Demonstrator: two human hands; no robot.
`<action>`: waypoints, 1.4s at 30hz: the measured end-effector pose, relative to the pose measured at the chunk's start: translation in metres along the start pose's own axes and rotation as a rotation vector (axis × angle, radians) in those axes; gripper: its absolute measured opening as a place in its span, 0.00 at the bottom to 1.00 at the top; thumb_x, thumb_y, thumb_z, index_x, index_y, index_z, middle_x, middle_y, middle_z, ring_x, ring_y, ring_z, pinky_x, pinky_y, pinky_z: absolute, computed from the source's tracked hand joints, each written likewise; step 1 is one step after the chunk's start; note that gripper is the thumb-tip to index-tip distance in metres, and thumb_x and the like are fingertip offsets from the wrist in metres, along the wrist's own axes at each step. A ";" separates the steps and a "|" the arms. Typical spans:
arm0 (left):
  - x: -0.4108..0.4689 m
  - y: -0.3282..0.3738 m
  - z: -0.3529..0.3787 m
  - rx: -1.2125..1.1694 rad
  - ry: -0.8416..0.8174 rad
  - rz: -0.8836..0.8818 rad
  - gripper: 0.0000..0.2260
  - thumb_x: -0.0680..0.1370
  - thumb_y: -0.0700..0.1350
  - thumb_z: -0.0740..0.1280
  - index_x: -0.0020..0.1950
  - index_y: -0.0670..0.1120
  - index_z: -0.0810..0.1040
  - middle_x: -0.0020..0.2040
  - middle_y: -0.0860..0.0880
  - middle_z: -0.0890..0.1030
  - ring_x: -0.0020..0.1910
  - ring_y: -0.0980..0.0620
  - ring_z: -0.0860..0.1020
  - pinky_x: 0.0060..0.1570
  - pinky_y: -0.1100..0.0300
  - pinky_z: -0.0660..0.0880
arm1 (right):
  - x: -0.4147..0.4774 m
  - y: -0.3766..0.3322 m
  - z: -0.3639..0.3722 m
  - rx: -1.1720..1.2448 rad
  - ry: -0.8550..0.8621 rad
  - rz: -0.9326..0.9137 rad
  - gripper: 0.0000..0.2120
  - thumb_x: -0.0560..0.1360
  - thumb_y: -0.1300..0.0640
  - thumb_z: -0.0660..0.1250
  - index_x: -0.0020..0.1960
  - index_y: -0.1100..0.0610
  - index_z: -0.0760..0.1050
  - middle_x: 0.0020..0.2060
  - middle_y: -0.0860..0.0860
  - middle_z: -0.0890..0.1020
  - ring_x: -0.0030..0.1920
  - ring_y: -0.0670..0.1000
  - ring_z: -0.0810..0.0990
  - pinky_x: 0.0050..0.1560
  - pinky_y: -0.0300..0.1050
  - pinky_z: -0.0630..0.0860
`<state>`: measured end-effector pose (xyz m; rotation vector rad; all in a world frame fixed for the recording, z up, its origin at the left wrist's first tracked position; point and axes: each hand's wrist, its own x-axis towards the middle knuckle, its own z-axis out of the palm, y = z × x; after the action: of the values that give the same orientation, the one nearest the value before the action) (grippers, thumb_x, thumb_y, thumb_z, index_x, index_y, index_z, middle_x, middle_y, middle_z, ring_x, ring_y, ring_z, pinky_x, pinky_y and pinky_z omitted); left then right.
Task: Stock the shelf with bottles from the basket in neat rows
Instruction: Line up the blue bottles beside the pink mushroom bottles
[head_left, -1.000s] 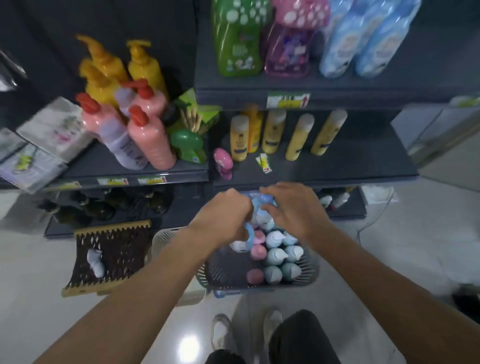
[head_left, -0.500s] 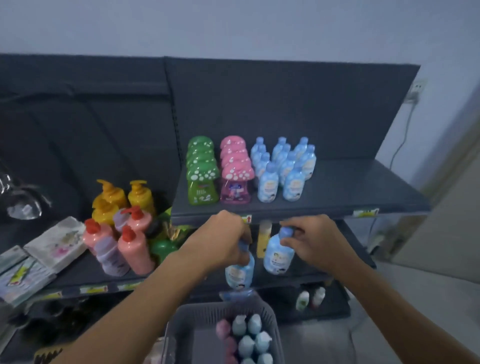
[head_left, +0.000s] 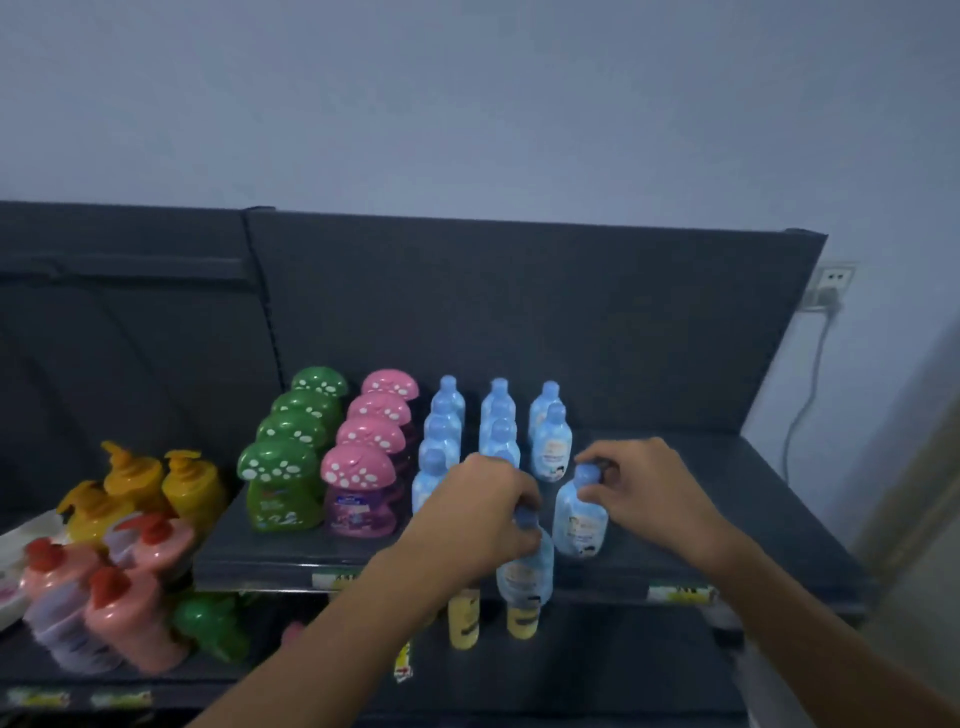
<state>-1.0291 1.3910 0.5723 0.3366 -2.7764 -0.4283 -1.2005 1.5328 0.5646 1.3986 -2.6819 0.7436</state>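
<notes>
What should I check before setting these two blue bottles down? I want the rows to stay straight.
1. Left hand grips its bottle by the cap: ok.
2. Right hand grips its bottle by the cap: ok.
3. Right bottle in line with the right blue row: ok, it sits just in front of it.
4. Left bottle over the shelf: not ok, it hangs at the front edge, below shelf level.
5. Free spot at the front of the middle row: cannot tell, the left hand hides it.
6. Bottles upright: ok, only slightly tilted.
</notes>
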 end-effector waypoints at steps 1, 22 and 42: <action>0.012 0.004 0.005 0.000 0.009 -0.010 0.05 0.70 0.49 0.69 0.44 0.51 0.83 0.37 0.56 0.79 0.38 0.57 0.76 0.39 0.62 0.74 | 0.011 0.009 0.002 0.003 -0.005 -0.004 0.11 0.69 0.52 0.75 0.51 0.45 0.83 0.38 0.40 0.84 0.40 0.40 0.81 0.45 0.43 0.80; 0.112 0.001 0.075 -0.009 0.052 -0.158 0.04 0.74 0.47 0.68 0.47 0.51 0.82 0.41 0.55 0.72 0.41 0.55 0.71 0.44 0.59 0.75 | 0.111 0.075 0.043 0.211 -0.101 -0.050 0.09 0.68 0.59 0.76 0.44 0.47 0.81 0.36 0.44 0.83 0.39 0.41 0.82 0.42 0.39 0.80; 0.035 -0.053 0.003 -0.031 0.138 -0.041 0.10 0.76 0.52 0.68 0.56 0.52 0.82 0.46 0.55 0.81 0.45 0.54 0.79 0.45 0.59 0.76 | 0.052 -0.023 0.020 -0.055 0.088 -0.078 0.13 0.76 0.44 0.69 0.59 0.44 0.79 0.51 0.40 0.81 0.50 0.43 0.80 0.48 0.46 0.78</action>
<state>-1.0529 1.3333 0.5619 0.4004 -2.6302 -0.4409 -1.2095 1.4737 0.5679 1.4144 -2.5459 0.7013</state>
